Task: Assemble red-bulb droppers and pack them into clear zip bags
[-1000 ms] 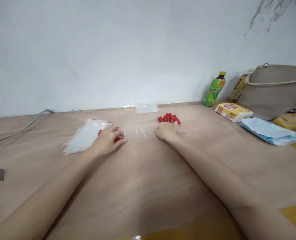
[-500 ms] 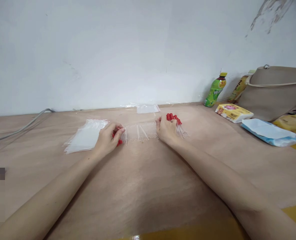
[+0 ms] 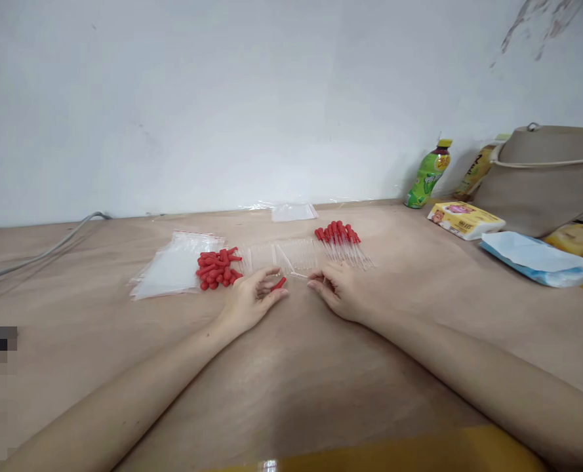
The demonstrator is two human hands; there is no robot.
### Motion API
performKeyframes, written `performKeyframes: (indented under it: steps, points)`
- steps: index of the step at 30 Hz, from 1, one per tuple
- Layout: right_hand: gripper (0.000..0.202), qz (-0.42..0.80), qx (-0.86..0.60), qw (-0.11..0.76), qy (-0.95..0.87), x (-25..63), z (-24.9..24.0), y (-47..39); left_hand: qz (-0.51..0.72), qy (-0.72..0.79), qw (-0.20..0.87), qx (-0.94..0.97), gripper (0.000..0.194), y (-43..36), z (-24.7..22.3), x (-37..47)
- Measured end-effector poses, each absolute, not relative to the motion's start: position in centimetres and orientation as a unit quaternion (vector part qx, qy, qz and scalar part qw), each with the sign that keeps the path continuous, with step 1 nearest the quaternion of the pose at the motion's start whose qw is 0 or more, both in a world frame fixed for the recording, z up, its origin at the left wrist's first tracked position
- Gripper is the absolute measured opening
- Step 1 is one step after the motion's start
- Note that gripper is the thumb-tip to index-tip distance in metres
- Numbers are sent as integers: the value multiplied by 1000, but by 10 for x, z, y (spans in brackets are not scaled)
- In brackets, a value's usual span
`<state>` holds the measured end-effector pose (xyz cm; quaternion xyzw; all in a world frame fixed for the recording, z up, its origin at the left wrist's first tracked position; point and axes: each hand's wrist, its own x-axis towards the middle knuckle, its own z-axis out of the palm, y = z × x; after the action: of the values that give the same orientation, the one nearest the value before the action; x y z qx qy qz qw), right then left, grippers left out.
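My left hand (image 3: 252,298) holds a red rubber dropper bulb (image 3: 279,284) by the fingertips, with its narrow end pointing up and to the right. Facing it, my right hand (image 3: 341,290) pinches a thin clear dropper tube (image 3: 298,275), whose free end points left toward the bulb; the two are apart. Behind both hands lies a row of loose clear tubes (image 3: 261,257). A pile of red bulbs (image 3: 217,269) sits beyond my left wrist. Past my right hand, droppers with red bulbs fitted (image 3: 341,237) lie fanned side by side.
Clear zip bags (image 3: 168,269) are stacked at left, and another bag (image 3: 294,212) lies by the wall. To the right stand a green bottle (image 3: 429,176) and a grey bag (image 3: 547,183), with a tissue pack (image 3: 465,219) and a blue-white packet (image 3: 537,259) before them. A cable (image 3: 58,242) runs at left.
Both hands have drawn nearer to me and toward each other. The left has come away from the bulb pile with one bulb, the right from the tube row with one tube.
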<state>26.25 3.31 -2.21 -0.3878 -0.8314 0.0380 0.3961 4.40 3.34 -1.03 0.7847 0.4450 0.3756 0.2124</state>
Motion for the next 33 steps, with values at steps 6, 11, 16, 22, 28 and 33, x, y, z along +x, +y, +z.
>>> performKeyframes:
  steps: [6,11,16,22,28,33]
  points:
    - [11,39,-380,361,-851,261,-17,31,358,404,155,827,22,34,-12,43]
    - [15,25,-376,342,-861,261,-15,28,360,395,134,835,20,34,-9,45]
    - [17,23,-381,355,-853,261,-17,29,362,381,135,840,18,33,-7,46]
    - [17,43,-363,350,-862,262,-17,29,366,360,135,848,17,32,-8,44]
    - [17,71,-348,337,-872,265,-17,34,322,337,166,869,20,31,-5,42]
    - [15,74,-343,301,-887,267,-12,38,295,314,172,886,22,30,-3,42]
